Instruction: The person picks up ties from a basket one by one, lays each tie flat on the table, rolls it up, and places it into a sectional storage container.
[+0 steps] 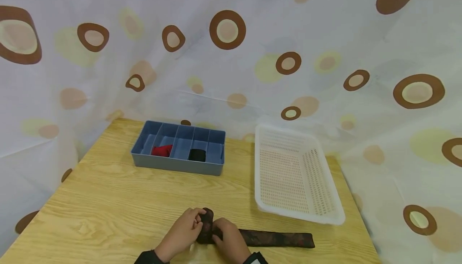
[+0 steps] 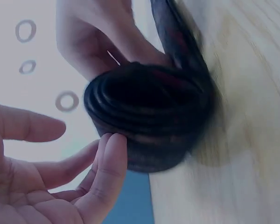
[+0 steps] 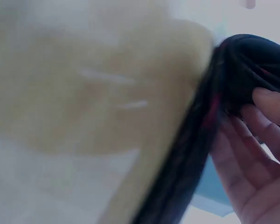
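A dark cloth strip with a reddish-brown pattern lies near the table's front edge, its flat tail point(image 1: 278, 238) stretching right. Its other end is wound into a layered roll point(image 1: 207, 219), with coils showing in the left wrist view. My right hand point(image 1: 231, 240) grips the roll where the tail leaves it. In the right wrist view, the thumb point(image 3: 273, 105) presses the cloth and the fingers lie beneath. My left hand point(image 1: 182, 230) is at the roll's left side. Its bent fingertips point(image 2: 114, 149) touch the outer layers, while another digit stands apart from the cloth.
A blue-grey divided box point(image 1: 177, 167) stands at the back left of the wooden table point(image 1: 108, 204). One compartment holds a red cloth bundle point(image 1: 162, 151), another a black one point(image 1: 197, 155). A white perforated basket point(image 1: 281, 175) sits at the right, beyond the strip. Patterned sheeting hangs behind.
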Demonstrator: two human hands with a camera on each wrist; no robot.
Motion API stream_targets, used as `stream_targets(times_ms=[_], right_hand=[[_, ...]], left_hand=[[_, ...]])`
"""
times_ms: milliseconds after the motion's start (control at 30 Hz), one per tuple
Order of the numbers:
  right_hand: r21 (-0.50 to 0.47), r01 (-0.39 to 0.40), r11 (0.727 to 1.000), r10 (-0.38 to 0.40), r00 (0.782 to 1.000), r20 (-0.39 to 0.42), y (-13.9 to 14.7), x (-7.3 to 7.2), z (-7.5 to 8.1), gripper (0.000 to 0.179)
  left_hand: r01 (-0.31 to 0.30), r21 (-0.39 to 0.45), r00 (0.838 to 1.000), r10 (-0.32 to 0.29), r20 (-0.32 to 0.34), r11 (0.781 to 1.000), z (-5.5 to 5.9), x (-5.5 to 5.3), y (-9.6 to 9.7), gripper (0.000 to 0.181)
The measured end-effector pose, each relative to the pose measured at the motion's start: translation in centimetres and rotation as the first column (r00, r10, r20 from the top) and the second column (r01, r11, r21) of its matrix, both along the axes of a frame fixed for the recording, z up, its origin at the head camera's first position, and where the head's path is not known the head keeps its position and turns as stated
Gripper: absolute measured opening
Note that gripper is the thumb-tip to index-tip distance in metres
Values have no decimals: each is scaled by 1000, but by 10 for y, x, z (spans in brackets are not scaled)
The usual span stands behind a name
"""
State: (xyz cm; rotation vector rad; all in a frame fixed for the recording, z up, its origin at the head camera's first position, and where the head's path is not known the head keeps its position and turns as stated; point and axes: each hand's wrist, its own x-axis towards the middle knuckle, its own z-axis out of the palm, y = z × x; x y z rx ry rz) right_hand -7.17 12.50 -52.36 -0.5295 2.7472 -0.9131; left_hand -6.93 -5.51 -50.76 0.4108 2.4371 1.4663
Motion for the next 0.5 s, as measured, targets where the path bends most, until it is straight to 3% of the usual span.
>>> stream_targets(times_ms=[100, 200, 300, 400, 500], right_hand=[[86, 1, 996, -2, 1000, 1, 1, 1, -3, 15], [178, 2, 984, 13, 996, -83, 6, 3, -5, 10], [211, 26, 977, 10, 985, -171, 13, 6, -3, 9], [147, 70, 987, -37, 976, -213, 18, 10, 4, 11], [28, 74, 997, -67, 979, -191, 19, 15, 9, 20]], left_hand=[[63, -40, 997, -64, -31, 997, 3, 4, 8, 32], [107, -50, 993, -110, -49, 993, 0, 7, 16, 35], [152, -63, 986, -156, -60, 986, -4, 9, 25, 35], [192, -63, 978, -197, -66, 979, -10, 10, 34, 36], [212, -33, 975, -214, -64, 977, -15, 9, 39, 40]])
